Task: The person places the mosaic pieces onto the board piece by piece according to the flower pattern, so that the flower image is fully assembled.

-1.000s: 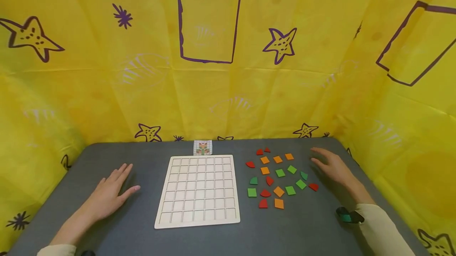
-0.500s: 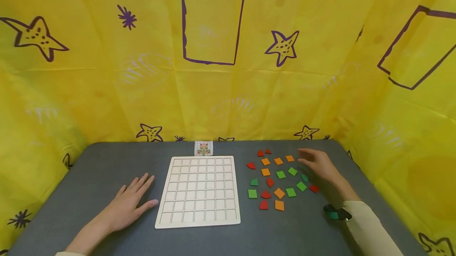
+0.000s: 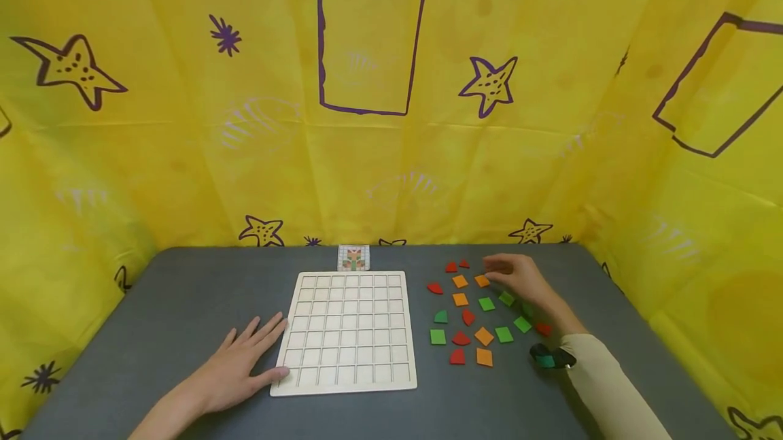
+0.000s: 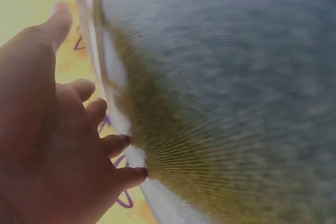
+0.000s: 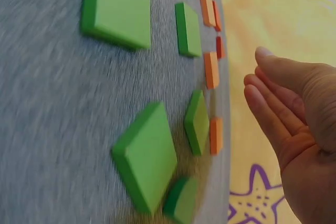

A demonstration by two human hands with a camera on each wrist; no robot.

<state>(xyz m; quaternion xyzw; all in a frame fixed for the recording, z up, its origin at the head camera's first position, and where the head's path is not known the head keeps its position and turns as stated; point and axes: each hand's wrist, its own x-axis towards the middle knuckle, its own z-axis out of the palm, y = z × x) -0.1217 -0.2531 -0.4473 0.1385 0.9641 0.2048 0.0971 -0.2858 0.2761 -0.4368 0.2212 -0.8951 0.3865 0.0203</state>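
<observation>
The tiles (image 3: pixel 467 317) lie loose on the grey worktop (image 3: pixel 202 290), to the right of the white board (image 3: pixel 345 334). There are red tiles (image 3: pixel 435 288), orange tiles (image 3: pixel 460 299) and green tiles (image 3: pixel 486 304). Two of the green ones are darker. The orange ones are square, and some tiles are turned like diamonds.

The right hand (image 3: pixel 520 280) is over the far end of the tiles. Its fingers are a little bent, and a small gap shows between the thumb and the fingers. The tips are close to an orange tile, but I cannot tell if they touch it.

The left hand (image 3: pixel 235 368) is at the left side of the board, with its fingers spread apart. The thumb tip is over the near left corner. I cannot tell if it presses down.

The board has rows of little squares. Just behind it lies a small card (image 3: pixel 353 258) with a red, orange and green picture. The right arm has a pale sleeve (image 3: pixel 612 385) and a black and green band (image 3: pixel 550 356). Yellow cloth (image 3: pixel 275 175) with purple stars hangs behind the worktop and at its sides.
</observation>
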